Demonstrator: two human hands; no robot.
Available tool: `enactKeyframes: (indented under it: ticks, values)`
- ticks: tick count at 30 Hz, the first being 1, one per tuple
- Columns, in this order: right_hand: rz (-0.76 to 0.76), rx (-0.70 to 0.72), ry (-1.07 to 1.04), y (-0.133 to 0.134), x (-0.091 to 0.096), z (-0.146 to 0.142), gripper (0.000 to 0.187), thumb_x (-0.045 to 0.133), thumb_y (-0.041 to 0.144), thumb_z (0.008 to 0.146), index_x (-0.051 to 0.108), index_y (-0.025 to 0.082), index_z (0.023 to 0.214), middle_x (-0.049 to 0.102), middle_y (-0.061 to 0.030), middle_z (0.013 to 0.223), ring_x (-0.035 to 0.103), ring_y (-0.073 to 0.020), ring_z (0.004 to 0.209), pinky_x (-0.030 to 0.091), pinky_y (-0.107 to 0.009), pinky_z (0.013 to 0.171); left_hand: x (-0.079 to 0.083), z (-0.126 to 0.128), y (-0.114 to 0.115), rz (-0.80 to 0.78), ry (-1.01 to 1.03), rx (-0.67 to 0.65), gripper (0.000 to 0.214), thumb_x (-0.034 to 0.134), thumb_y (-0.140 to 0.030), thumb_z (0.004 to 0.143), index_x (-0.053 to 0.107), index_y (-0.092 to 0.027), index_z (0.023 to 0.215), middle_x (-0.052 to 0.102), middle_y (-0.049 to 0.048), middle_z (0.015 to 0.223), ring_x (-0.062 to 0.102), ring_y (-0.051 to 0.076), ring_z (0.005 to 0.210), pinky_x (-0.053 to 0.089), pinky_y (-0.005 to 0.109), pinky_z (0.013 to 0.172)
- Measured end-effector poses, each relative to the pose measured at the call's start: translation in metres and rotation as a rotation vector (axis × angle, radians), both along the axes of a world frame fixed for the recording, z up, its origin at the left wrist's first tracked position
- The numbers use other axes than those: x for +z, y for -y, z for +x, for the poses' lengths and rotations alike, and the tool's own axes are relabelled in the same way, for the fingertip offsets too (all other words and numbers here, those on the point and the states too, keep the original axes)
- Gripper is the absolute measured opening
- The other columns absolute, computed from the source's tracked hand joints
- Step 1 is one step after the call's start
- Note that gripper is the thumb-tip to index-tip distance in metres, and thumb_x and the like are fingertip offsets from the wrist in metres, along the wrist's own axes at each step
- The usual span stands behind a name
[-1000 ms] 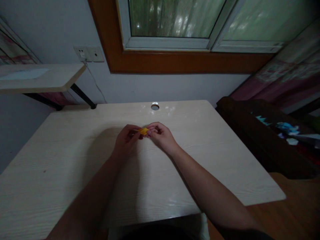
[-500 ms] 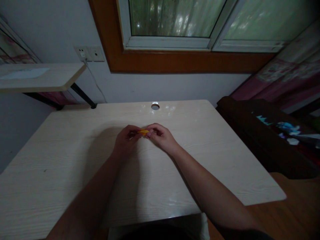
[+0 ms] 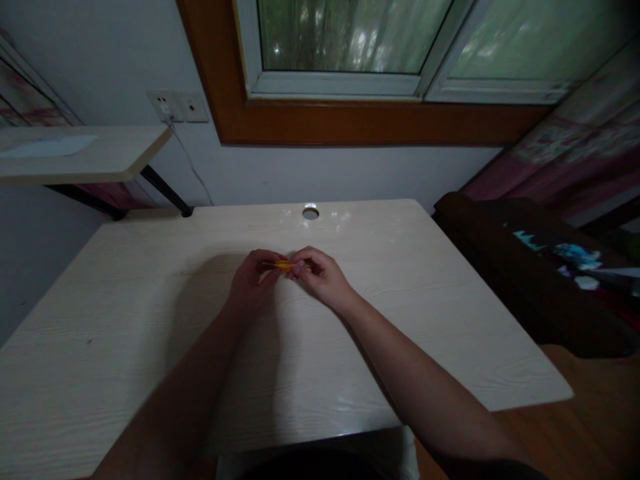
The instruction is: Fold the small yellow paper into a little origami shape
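A small orange-yellow folded piece sits between my two hands, just above the pale wooden desk. My left hand pinches its left end with curled fingers. My right hand pinches its right end, fingers bent together. Most of the piece is hidden by my fingertips, so its shape is unclear. Both forearms reach in from the near edge of the desk.
A round cable hole lies at the desk's far edge. A raised side shelf stands at the back left under a wall socket. A dark wooden piece of furniture flanks the desk's right side. A window is above.
The hands stay in the same spot. The orange piece shows less now, as the fingertips have closed in over it and it looks flatter.
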State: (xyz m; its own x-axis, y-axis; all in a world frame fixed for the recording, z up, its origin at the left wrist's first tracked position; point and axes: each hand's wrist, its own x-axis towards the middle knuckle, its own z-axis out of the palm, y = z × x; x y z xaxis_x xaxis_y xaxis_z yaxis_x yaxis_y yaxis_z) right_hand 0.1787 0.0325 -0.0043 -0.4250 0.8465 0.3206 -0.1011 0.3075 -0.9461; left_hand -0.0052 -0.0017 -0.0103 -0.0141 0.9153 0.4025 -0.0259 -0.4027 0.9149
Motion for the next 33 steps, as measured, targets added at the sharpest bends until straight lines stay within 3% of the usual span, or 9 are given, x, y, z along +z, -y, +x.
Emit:
enactKeyframes:
  ticks: [7,14,18,26,33]
  values:
    - [0.071,-0.047,0.041,0.000,-0.001,0.001,0.019,0.061,0.038,0.090,0.064,0.021,0.095,0.063,-0.0040,0.089,0.065,-0.0132,0.076,0.055,-0.027,0.068,0.000,-0.001,-0.002,0.121,-0.036,0.026,0.021,0.071,-0.025,0.083,0.057,-0.023,0.099,0.060,0.0061,0.110,0.062,0.017,0.102,0.056,0.032,0.086]
    - [0.142,-0.101,0.077,0.001,0.003,0.001,0.012,0.059,0.031,0.091,0.064,0.020,0.094,0.062,-0.0035,0.089,0.064,-0.0130,0.077,0.054,-0.027,0.068,0.005,0.001,0.001,0.188,-0.099,0.061,0.026,0.069,-0.020,0.085,0.053,-0.024,0.105,0.049,0.0067,0.123,0.065,0.014,0.093,0.060,0.034,0.083]
    - [0.184,-0.143,0.084,0.000,0.004,0.001,0.008,0.059,0.025,0.090,0.065,0.021,0.092,0.063,-0.0039,0.092,0.063,-0.0135,0.081,0.054,-0.026,0.069,0.007,0.000,0.002,0.207,-0.188,0.078,0.017,0.066,-0.021,0.087,0.055,-0.022,0.099,0.048,0.0064,0.122,0.065,0.014,0.096,0.061,0.033,0.085]
    - [0.142,-0.149,0.041,0.000,0.003,0.000,0.005,0.061,0.021,0.086,0.065,0.020,0.090,0.064,-0.0032,0.092,0.063,-0.0133,0.081,0.054,-0.027,0.071,0.011,-0.001,0.002,0.269,-0.272,0.148,0.015,0.066,-0.021,0.087,0.060,-0.021,0.100,0.051,0.0068,0.119,0.062,0.014,0.100,0.062,0.031,0.084]
    - [0.085,-0.125,0.000,0.000,0.002,0.000,0.007,0.062,0.022,0.087,0.065,0.021,0.093,0.063,-0.0028,0.091,0.064,-0.0132,0.080,0.055,-0.027,0.071,0.006,-0.003,0.001,0.261,-0.372,0.131,0.014,0.065,-0.021,0.088,0.065,-0.023,0.102,0.053,0.0079,0.119,0.061,0.018,0.106,0.062,0.035,0.086]
